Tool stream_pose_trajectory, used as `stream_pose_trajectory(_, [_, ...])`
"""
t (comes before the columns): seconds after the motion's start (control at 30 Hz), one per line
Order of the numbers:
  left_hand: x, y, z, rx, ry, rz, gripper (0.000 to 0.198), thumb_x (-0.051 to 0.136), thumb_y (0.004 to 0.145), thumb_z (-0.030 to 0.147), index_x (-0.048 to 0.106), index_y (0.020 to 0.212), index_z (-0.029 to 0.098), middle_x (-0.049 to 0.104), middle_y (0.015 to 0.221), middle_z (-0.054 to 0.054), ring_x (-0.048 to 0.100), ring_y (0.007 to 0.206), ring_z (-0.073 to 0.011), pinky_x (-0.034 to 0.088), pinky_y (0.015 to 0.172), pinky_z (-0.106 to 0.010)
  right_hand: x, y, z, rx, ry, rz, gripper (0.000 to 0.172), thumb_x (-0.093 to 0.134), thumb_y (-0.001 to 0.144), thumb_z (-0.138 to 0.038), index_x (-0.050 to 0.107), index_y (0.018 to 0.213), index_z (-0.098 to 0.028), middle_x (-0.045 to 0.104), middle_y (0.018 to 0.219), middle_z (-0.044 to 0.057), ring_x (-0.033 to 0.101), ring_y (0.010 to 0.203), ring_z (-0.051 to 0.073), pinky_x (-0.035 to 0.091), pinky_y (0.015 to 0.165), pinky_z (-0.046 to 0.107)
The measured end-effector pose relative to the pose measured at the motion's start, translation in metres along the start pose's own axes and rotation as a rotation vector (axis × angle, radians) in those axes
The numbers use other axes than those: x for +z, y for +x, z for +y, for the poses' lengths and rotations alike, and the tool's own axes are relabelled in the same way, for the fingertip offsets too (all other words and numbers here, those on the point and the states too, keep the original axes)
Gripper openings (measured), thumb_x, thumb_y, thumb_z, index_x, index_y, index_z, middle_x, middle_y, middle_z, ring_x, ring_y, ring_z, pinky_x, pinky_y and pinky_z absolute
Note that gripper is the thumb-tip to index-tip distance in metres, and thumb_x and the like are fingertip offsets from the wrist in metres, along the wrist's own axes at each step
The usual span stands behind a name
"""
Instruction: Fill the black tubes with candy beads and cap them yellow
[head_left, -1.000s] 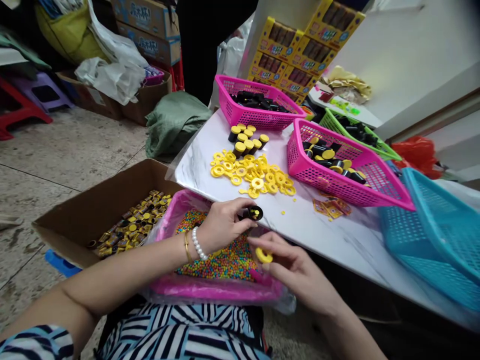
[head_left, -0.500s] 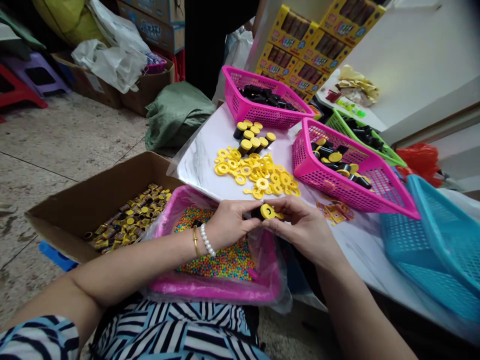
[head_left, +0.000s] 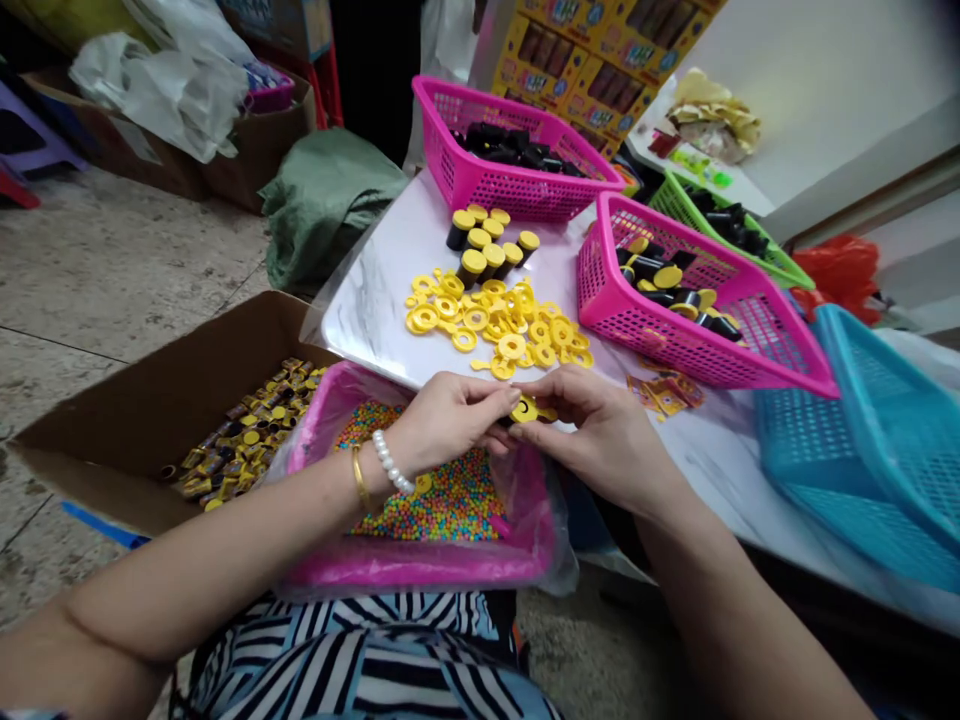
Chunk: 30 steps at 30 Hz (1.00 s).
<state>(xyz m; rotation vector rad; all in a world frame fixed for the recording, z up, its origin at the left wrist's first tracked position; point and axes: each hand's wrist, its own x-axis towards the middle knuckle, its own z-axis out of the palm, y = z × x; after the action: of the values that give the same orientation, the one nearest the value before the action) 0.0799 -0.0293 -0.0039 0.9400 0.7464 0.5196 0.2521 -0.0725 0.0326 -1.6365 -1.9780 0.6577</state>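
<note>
My left hand [head_left: 450,420], with a pearl bracelet and a gold bangle at the wrist, and my right hand [head_left: 600,432] meet above a pink plastic-lined tray [head_left: 420,575] of multicoloured beads [head_left: 442,500]. Between my fingers, a yellow plastic ring [head_left: 525,410] presses against a small black tube [head_left: 506,421], which is mostly hidden. My left fingers hold the tube, and my right fingers pinch the ring. A loose pile of yellow rings [head_left: 495,325] and several black tubes with yellow caps [head_left: 480,245] lie on the marble-pattern table [head_left: 367,330] beyond my hands.
A cardboard box [head_left: 150,430] of gold-wrapped small tubes stands to the left on the floor. Pink baskets [head_left: 510,190] [head_left: 667,335] hold black tubes on the table. A green basket [head_left: 720,235] sits behind them, and a blue basket [head_left: 847,470] lies at the right.
My hands have come together from being apart, bringing the yellow ring from my right hand against the black tube in my left. The camera view has shifted slightly.
</note>
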Motion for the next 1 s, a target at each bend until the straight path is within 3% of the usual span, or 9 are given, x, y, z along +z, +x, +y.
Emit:
stream_pose_trajectory(0.13, [0.005, 0.001, 0.0, -0.014, 0.024, 0.049, 0.021, 0.055, 0.092, 0.02, 0.074, 0.096, 0.011, 0.072, 0.074, -0.006, 0.067, 0.06, -0.0102, 0.055, 0.058, -0.021, 0.001, -0.001, 0.001, -0.023, -0.006, 0.023, 0.014, 0.071, 0.078, -0.026, 0.068, 0.09, -0.019, 0.059, 0.077, 0.001, 0.053, 0.071, 0.013, 0.042, 0.064, 0.026])
stream_pose_trajectory(0.27, [0.006, 0.003, 0.0, 0.024, 0.035, 0.054, 0.02, 0.055, 0.09, 0.018, 0.073, 0.083, 0.011, 0.069, 0.063, -0.003, 0.066, 0.056, -0.0098, 0.054, 0.053, -0.019, -0.001, -0.001, 0.005, -0.055, 0.07, -0.072, 0.03, 0.07, 0.081, -0.035, 0.068, 0.108, -0.022, 0.063, 0.088, 0.003, 0.057, 0.078, 0.015, 0.046, 0.068, 0.027])
stream_pose_trajectory(0.33, [0.005, 0.003, -0.001, 0.062, 0.049, 0.053, 0.02, 0.058, 0.09, 0.019, 0.072, 0.078, 0.011, 0.069, 0.063, -0.004, 0.065, 0.055, -0.0093, 0.054, 0.052, -0.018, -0.002, 0.0, 0.006, -0.061, 0.076, -0.059, 0.034, 0.069, 0.083, -0.038, 0.068, 0.113, -0.023, 0.063, 0.088, 0.004, 0.057, 0.079, 0.015, 0.046, 0.069, 0.028])
stream_pose_trajectory(0.47, [0.003, -0.001, -0.002, 0.051, -0.024, -0.002, 0.022, 0.062, 0.09, 0.028, 0.073, 0.083, 0.01, 0.072, 0.075, -0.008, 0.066, 0.059, -0.0098, 0.055, 0.056, -0.019, 0.0, 0.0, 0.005, -0.048, 0.03, 0.0, 0.025, 0.067, 0.084, -0.039, 0.071, 0.102, -0.022, 0.063, 0.081, 0.003, 0.055, 0.072, 0.015, 0.045, 0.067, 0.029])
stream_pose_trajectory(0.57, [0.005, -0.004, -0.003, -0.007, -0.116, -0.026, 0.018, 0.06, 0.092, 0.021, 0.072, 0.088, 0.009, 0.071, 0.075, -0.007, 0.066, 0.061, -0.0088, 0.056, 0.06, -0.019, 0.002, -0.001, 0.002, -0.065, -0.016, 0.0, 0.022, 0.067, 0.084, -0.036, 0.071, 0.099, -0.021, 0.062, 0.08, 0.003, 0.054, 0.071, 0.015, 0.043, 0.064, 0.028])
stream_pose_trajectory(0.8, [0.012, -0.003, -0.01, 0.062, -0.179, 0.056, 0.026, 0.052, 0.096, 0.021, 0.07, 0.082, 0.008, 0.065, 0.068, -0.002, 0.062, 0.057, -0.007, 0.056, 0.061, -0.021, 0.011, -0.005, -0.002, -0.129, -0.052, 0.107, 0.015, 0.064, 0.083, -0.028, 0.069, 0.093, -0.018, 0.057, 0.076, 0.002, 0.051, 0.07, 0.014, 0.042, 0.066, 0.028])
stream_pose_trajectory(0.93, [0.005, -0.007, -0.011, 0.068, -0.213, -0.054, 0.014, 0.057, 0.086, 0.01, 0.07, 0.081, 0.01, 0.066, 0.072, -0.002, 0.063, 0.063, -0.0069, 0.056, 0.065, -0.02, 0.012, -0.006, 0.008, -0.118, -0.02, 0.073, 0.024, 0.064, 0.084, -0.03, 0.069, 0.105, -0.019, 0.063, 0.086, 0.004, 0.059, 0.078, 0.015, 0.048, 0.071, 0.028])
stream_pose_trajectory(1.0, [0.002, -0.007, -0.012, 0.109, -0.217, -0.118, 0.021, 0.059, 0.075, 0.0, 0.072, 0.088, 0.011, 0.069, 0.08, -0.002, 0.065, 0.069, -0.0074, 0.057, 0.068, -0.019, 0.01, -0.005, 0.012, -0.1, 0.056, 0.018, 0.033, 0.067, 0.083, -0.031, 0.067, 0.114, -0.021, 0.068, 0.098, 0.005, 0.063, 0.088, 0.016, 0.051, 0.079, 0.029])
